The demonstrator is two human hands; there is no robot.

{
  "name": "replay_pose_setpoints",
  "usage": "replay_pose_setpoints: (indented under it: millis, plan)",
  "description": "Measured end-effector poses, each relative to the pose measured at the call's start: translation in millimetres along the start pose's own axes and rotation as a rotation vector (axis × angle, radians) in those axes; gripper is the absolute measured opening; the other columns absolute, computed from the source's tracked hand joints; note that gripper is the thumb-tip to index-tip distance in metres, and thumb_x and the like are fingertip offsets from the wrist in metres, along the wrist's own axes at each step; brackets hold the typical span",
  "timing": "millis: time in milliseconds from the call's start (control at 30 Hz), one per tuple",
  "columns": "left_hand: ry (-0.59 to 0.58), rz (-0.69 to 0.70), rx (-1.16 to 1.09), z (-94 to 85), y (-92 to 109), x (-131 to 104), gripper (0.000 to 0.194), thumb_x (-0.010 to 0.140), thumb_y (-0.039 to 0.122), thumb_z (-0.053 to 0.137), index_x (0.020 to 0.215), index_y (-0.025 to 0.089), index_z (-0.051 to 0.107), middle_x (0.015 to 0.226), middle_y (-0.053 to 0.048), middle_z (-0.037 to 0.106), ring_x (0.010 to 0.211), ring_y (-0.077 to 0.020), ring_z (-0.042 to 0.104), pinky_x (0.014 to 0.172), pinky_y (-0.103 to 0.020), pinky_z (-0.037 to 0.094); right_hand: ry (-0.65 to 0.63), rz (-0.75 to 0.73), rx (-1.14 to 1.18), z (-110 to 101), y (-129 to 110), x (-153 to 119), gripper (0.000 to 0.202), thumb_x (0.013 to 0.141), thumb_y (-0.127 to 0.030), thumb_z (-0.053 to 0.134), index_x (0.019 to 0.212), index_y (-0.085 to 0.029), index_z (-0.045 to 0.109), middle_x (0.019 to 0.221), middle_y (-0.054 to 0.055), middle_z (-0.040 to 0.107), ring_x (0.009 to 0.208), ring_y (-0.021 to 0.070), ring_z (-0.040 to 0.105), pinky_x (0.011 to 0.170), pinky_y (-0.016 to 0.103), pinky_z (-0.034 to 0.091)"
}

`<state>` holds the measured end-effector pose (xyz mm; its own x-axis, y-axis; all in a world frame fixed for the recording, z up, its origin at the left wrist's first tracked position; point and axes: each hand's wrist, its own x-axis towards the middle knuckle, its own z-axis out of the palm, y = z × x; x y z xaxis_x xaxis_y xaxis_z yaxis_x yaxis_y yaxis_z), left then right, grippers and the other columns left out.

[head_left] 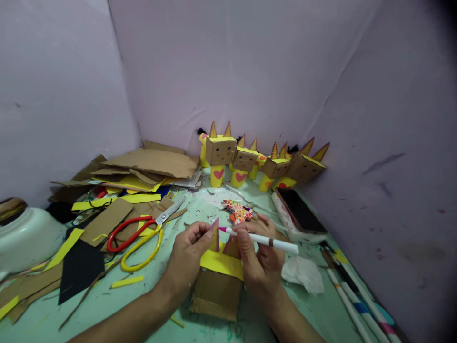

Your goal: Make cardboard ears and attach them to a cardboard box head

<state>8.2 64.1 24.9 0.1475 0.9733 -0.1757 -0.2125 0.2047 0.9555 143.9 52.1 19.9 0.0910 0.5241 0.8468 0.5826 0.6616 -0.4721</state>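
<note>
A small cardboard box head [217,290] with a yellow paper top [222,263] stands on the table in front of me. Two pointed ears rise from it, edged in pink-purple. My left hand [189,255] pinches the tip of the left ear [215,237]. Held in my right hand [262,252] is a white marker [282,245] with a pink tip, which points left and meets or nearly meets that ear's edge. The right ear [233,247] is partly behind my right fingers. A colourful patterned scrap [238,211] lies just beyond my hands.
Red-and-yellow scissors [157,227] lie left among paper strips and a cardboard pile [153,162]. Several finished box-headed figures [220,151] line the back wall. At right are a phone [302,209], crumpled tissue [303,275] and several markers [352,305]. A pale green container [28,238] stands far left.
</note>
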Motion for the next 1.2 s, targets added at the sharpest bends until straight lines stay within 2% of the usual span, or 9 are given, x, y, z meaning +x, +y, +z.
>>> replay_pose_setpoints:
  millis: [233,500,767,967,1200]
  plan:
    - [0.01,0.001,0.007,-0.8,-1.2,0.0,0.028,0.066,0.04,0.071,0.073,0.016,0.058,0.063,0.002,0.058,0.058,-0.0113,0.051,0.054,-0.021,0.041,-0.012,0.009,0.015,-0.1,-0.8,-0.2,0.02,0.081,-0.006,0.052,0.068,-0.021,0.054,0.061,-0.005,0.062,0.064,0.0157,0.062,0.09,0.045,0.033]
    - [-0.003,0.011,-0.003,-0.2,-1.0,1.1,0.026,0.066,0.039,0.07,0.071,0.016,0.058,0.061,0.003,0.058,0.056,-0.011,0.051,0.053,-0.02,0.041,0.004,-0.016,-0.004,0.4,1.5,-0.3,0.017,0.083,-0.007,0.051,0.076,-0.022,0.057,0.06,-0.005,0.061,0.063,0.0162,0.062,0.09,0.045,0.033]
    - [-0.003,-0.009,0.007,-0.6,-0.4,1.1,0.027,0.068,0.041,0.07,0.075,0.017,0.059,0.064,0.002,0.059,0.058,-0.0119,0.052,0.054,-0.021,0.041,-0.01,0.016,0.05,-1.1,-1.1,-0.9,0.018,0.083,-0.007,0.05,0.072,-0.021,0.054,0.064,-0.005,0.059,0.062,0.0135,0.058,0.09,0.044,0.031]
    - [-0.016,0.02,0.018,-0.8,-2.0,1.2,0.025,0.07,0.04,0.069,0.073,0.016,0.06,0.064,0.002,0.058,0.059,-0.0117,0.051,0.055,-0.021,0.041,-0.033,-0.002,-0.018,-0.8,-0.8,0.7,0.018,0.085,-0.006,0.049,0.084,-0.023,0.055,0.064,-0.005,0.06,0.067,0.0159,0.059,0.091,0.043,0.031]
    - [-0.022,0.017,0.002,-2.9,-6.4,0.7,0.025,0.071,0.04,0.069,0.073,0.017,0.06,0.064,0.002,0.057,0.059,-0.0118,0.051,0.055,-0.021,0.041,-0.034,-0.013,0.001,0.1,0.5,-0.2,0.019,0.084,-0.005,0.048,0.077,-0.023,0.052,0.062,-0.006,0.058,0.067,0.0152,0.059,0.092,0.042,0.03]
